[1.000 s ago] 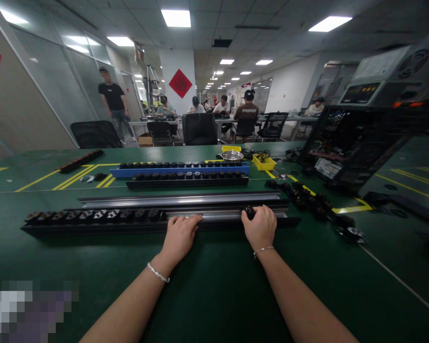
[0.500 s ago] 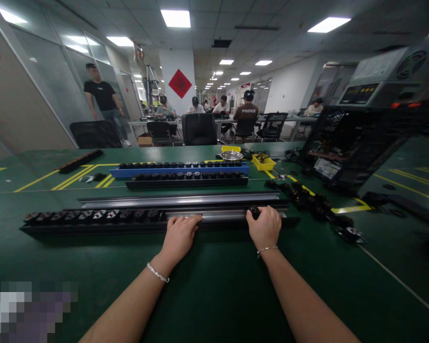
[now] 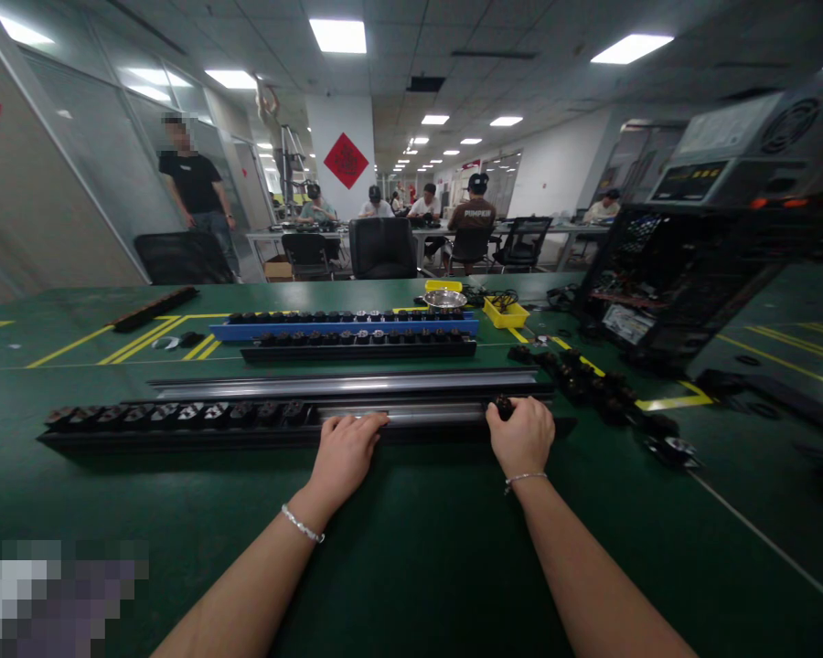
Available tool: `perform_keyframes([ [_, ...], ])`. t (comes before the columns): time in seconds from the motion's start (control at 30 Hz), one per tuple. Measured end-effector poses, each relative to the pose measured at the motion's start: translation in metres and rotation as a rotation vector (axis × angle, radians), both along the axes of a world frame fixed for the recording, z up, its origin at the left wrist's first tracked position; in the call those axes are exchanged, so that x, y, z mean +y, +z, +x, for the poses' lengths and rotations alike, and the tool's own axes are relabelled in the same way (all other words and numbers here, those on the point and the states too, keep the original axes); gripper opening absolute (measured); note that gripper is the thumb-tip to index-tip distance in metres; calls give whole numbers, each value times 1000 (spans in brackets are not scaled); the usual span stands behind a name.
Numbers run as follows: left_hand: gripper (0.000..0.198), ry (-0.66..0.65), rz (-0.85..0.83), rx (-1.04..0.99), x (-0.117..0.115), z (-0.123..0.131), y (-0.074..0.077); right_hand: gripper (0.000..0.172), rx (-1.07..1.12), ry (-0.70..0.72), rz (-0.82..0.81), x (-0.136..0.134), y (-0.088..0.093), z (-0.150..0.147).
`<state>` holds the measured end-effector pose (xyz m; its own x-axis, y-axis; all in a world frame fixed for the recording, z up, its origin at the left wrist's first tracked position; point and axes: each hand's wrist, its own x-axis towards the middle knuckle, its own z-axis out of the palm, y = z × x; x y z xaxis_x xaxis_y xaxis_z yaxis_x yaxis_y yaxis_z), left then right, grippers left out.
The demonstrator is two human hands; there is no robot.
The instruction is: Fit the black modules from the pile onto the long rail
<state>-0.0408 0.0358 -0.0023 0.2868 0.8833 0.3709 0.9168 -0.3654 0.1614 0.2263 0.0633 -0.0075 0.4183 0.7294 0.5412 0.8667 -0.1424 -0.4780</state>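
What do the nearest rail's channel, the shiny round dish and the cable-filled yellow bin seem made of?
Channel: probably smooth bare metal, silvery with bright streaks. Dish: likely polished metal, given mirror-like glints. Yellow bin: perhaps matte plastic, evenly coloured.

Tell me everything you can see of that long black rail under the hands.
The black rail is a long, straight, open-topped channel lying left to right on the green table. A shiny, metal-looking strip shows inside its right part. A row of dark blocks, some with paler tops, sits in the left part. The left hand rests on its near edge; the right hand holds a small dark block toward its right end. Whether that block touches it is hidden.
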Motion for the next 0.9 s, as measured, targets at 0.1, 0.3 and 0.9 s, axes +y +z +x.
perform_keyframes([
  [0.1, 33, -7, 5, -5, 0, 0, 0, 30, 5, -5, 20, 0, 0, 1],
  [0.3, 33, -8, 4, -2, -1, 0, 1, 30, -1, -8, 9, 1, 0, 4],
  [0.9, 33, -12, 2, -7, -1, 0, 1, 32, 4, -73, 68, 4, 0, 21],
])
